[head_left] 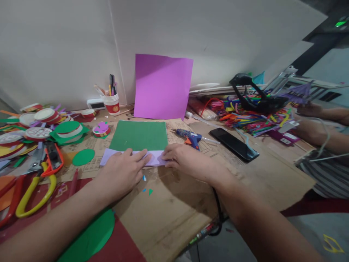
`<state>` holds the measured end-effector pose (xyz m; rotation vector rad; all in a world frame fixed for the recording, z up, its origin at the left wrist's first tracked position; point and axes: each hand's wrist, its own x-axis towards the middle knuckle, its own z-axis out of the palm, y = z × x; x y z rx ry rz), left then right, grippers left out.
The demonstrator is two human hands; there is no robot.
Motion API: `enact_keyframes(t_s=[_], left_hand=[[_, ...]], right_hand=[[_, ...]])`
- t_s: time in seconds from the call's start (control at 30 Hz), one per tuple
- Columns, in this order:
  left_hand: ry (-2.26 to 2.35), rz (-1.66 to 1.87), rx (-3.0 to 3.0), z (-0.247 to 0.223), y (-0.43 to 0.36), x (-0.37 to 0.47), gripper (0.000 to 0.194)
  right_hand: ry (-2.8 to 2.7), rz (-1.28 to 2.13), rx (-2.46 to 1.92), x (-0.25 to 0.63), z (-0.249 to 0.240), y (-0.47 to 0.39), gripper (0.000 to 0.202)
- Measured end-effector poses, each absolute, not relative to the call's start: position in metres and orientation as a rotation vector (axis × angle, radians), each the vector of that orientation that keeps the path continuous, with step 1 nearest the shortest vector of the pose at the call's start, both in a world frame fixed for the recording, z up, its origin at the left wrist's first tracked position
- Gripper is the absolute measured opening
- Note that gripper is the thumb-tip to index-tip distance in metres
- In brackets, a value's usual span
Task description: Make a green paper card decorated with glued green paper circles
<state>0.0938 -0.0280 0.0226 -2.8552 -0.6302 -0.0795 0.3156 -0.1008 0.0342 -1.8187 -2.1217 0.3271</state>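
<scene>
A folded lilac paper strip (pixel 156 158) lies across the near edge of a green sheet (pixel 139 134). My left hand (pixel 125 165) rests on its left part, fingers stretched out and lying on the paper. At the strip's right end, my right hand (pixel 181 160) has its fingers pressed together on the paper, thumb near the close edge. Just beyond the right hand lies a blue glue gun (pixel 191 138). Small green and blue paper scraps (pixel 150 191) are scattered on the cardboard nearer me.
Scissors with yellow handles (pixel 35 196) and stacked paper discs (pixel 40 133) crowd the left. A purple sheet (pixel 163 87) leans on the wall, beside a cup of pens (pixel 111 103). Rightward are a black phone (pixel 233 144), pipe cleaners (pixel 245 118) and another person's arm (pixel 313 133).
</scene>
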Motion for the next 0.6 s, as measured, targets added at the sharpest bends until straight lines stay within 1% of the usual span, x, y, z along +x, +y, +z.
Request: enact_keyframes(t_s=[0.07, 0.13, 0.3, 0.37, 0.47, 0.5, 0.57, 0.6], left_hand=[[-0.635, -0.068, -2.854, 0.023, -0.028, 0.095, 0.044], [-0.650, -0.054, -2.852, 0.025, -0.029, 0.095, 0.044], [-0.678, -0.028, -2.837, 0.028, -0.029, 0.095, 0.047], [-0.679, -0.025, -2.846, 0.027, -0.028, 0.096, 0.046], [-0.678, -0.059, -2.884, 0.025, -0.029, 0.096, 0.044], [-0.682, -0.076, -2.895, 0.024, -0.030, 0.096, 0.044], [-0.695, -0.102, -2.910, 0.022, -0.033, 0.093, 0.045], [-0.708, -0.113, -2.917, 0.021, -0.036, 0.091, 0.045]], right_hand=[[-2.194, 0.410, -1.720, 0.316, 0.036, -0.099, 0.011], [-2.154, 0.422, -1.681, 0.317, 0.040, -0.096, 0.019], [-1.930, 0.213, -1.622, 0.314, 0.049, -0.095, 0.028], [-2.024, 0.218, -1.602, 0.305, 0.046, -0.097, 0.028], [-2.319, 0.223, -1.597, 0.282, 0.032, -0.105, 0.028], [-2.403, 0.135, -1.599, 0.275, 0.027, -0.109, 0.034], [-2.488, -0.064, -1.656, 0.263, 0.018, -0.116, 0.058], [-2.529, -0.128, -1.658, 0.259, 0.015, -0.119, 0.066]])
